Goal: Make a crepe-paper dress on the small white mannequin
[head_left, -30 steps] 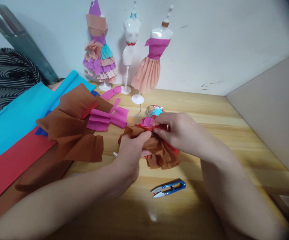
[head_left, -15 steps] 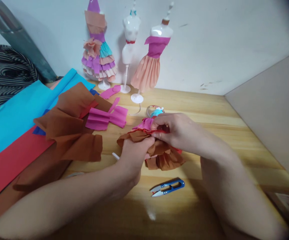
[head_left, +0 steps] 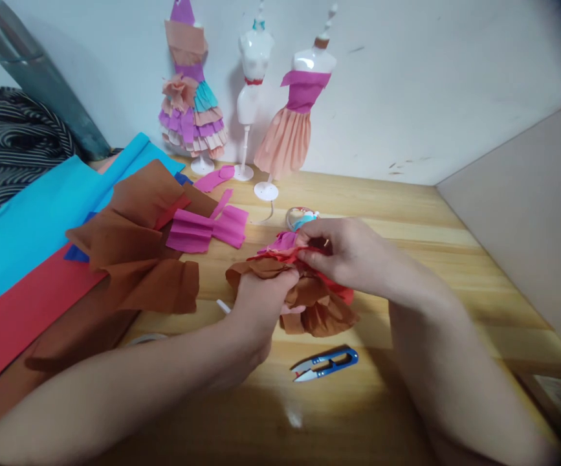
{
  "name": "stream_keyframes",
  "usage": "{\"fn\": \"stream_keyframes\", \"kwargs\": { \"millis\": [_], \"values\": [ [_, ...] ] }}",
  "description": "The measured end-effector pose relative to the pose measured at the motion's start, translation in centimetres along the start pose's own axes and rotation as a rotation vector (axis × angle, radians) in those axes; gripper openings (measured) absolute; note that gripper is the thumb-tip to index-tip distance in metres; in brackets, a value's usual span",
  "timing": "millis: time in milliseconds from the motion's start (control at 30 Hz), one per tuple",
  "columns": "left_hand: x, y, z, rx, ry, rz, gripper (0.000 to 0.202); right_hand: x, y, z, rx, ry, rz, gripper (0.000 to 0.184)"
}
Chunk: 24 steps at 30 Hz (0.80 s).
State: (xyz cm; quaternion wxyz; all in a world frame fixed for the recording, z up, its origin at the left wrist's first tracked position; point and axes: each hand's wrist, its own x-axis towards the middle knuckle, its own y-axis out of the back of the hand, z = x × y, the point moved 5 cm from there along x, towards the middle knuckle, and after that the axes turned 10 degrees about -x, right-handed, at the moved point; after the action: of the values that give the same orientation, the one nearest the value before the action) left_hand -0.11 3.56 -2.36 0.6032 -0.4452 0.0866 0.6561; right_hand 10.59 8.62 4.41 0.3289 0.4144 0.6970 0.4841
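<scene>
A small paper dress (head_left: 326, 307) with a pink top, a red strip and a ruffled brown skirt lies at the middle of the table. My left hand (head_left: 259, 301) pinches the brown crepe paper of the skirt from the near left side. Just above it, my right hand (head_left: 341, 249) is closed on the red crepe paper (head_left: 338, 289) at the waist. Part of the waist is hidden behind the fingers. Light blue paper (head_left: 305, 221) and a ring of wire or cord show past the right hand. Blue-handled thread snips (head_left: 326, 364) lie nearer to me.
Three mini mannequins stand by the wall: one in a ruffled dress (head_left: 195, 120), one bare (head_left: 255, 58), one in a pink and peach dress (head_left: 287, 139). Brown crepe paper (head_left: 139, 239), pink pieces (head_left: 207, 228), blue sheets (head_left: 32, 220) and red paper (head_left: 42, 294) cover the left. A bottle (head_left: 47, 84) stands behind.
My right fingers have shifted slightly, and more of the red strip shows beneath them. The skirt's lower ruffle has dropped a little towards me; the left hand has barely moved.
</scene>
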Motion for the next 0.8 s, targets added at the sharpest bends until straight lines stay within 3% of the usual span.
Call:
{"fn": "stream_keyframes", "kwargs": {
  "millis": [200, 633, 800],
  "values": [
    [0.27, 0.25, -0.09, 0.052, -0.077, -0.023, 0.032, 0.13, -0.59, -0.70, 0.002, 0.169, 0.052, 0.016],
    [-0.56, -0.03, 0.29, 0.028, -0.017, -0.012, 0.026, 0.60, -0.73, 0.15, 0.048, -0.006, 0.072, 0.017],
    [-0.67, 0.08, 0.47, -0.008, -0.020, -0.015, 0.022, 0.56, -0.41, 0.05, 0.072, -0.003, 0.067, 0.017]
  ]
}}
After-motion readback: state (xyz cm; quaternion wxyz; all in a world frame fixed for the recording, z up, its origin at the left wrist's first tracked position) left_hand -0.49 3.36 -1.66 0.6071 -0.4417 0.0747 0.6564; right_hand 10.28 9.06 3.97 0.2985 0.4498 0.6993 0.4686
